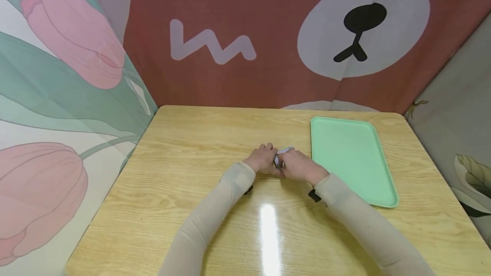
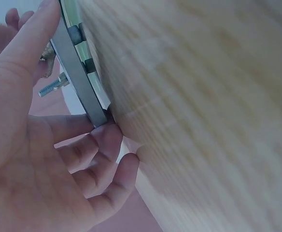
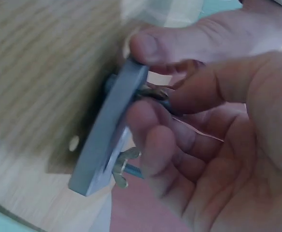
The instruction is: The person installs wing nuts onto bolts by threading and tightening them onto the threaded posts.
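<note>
A flat grey metal bar (image 2: 78, 72) with bolts through it is held just above the table between both hands. My left hand (image 1: 264, 159) grips it, with the thumb near one end and curled fingertips at the other. Two dark bolt heads (image 2: 75, 35) stick out on its table side. On the other face, one wing nut (image 3: 126, 166) sits on a threaded bolt end. The thumb and fingers of my right hand (image 1: 301, 165) pinch a second wing nut (image 3: 153, 93), which they partly cover. In the head view, the hands hide most of the bar.
A light green tray (image 1: 349, 161) lies to the right of the hands, its left edge close to the right hand. The wooden table (image 1: 184, 173) stretches around them. Printed cloths (image 1: 230, 80) hang at the table's back and sides.
</note>
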Available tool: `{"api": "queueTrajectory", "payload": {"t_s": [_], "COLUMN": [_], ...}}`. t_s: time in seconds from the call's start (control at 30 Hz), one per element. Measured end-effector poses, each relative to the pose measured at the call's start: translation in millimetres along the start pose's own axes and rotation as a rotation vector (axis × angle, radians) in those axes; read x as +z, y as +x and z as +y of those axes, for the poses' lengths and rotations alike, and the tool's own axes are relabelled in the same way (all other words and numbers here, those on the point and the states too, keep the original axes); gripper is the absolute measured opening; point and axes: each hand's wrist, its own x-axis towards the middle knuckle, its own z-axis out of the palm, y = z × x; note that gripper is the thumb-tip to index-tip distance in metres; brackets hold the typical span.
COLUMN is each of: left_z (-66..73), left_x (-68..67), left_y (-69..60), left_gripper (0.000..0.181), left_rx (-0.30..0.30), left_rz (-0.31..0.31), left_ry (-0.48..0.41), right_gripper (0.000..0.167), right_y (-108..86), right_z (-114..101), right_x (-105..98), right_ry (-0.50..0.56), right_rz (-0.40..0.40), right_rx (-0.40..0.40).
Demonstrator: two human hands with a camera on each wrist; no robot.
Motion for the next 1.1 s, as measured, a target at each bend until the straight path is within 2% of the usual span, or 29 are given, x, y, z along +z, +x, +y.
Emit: {"api": "queueTrajectory", "payload": {"t_s": [0.13,0.37,0.5,0.6,0.7,0.77,0.87,1.1], "left_z": [0.3,0.1,0.1,-0.3,-1.2,-1.7,-2.2,-1.0], "left_x": [2.6,6.0,5.7,5.7,5.9,6.1,5.6,3.5], "left_y": [0.6,1.9,2.5,2.8,2.9,3.2,3.3,4.5], "left_gripper": [0.079,0.080,0.082,0.083,0.080,0.078,0.078,0.080], "left_rx": [0.009,0.022,0.020,0.023,0.016,0.012,0.009,0.010], "left_rz": [-0.004,0.013,0.014,0.014,0.021,0.029,0.036,0.026], "left_ry": [0.010,0.012,-0.014,-0.024,-0.006,0.007,0.007,0.004], "right_gripper": [0.012,0.020,0.011,0.017,0.013,0.008,0.015,0.016], "right_y": [1.1,3.8,3.3,1.7,0.5,0.7,2.4,5.8], "right_z": [2.4,4.2,2.8,1.6,0.5,0.3,-0.2,0.9], "right_x": [0.3,3.7,6.6,6.0,2.7,0.1,-2.8,-3.0], "right_ry": [-0.021,-0.120,-0.063,-0.017,-0.002,-0.005,-0.028,-0.109], "right_rz": [-0.005,0.064,0.049,0.031,0.010,0.000,-0.008,0.014], "right_rx": [0.019,0.034,0.044,0.035,0.015,0.006,0.022,0.073]}}
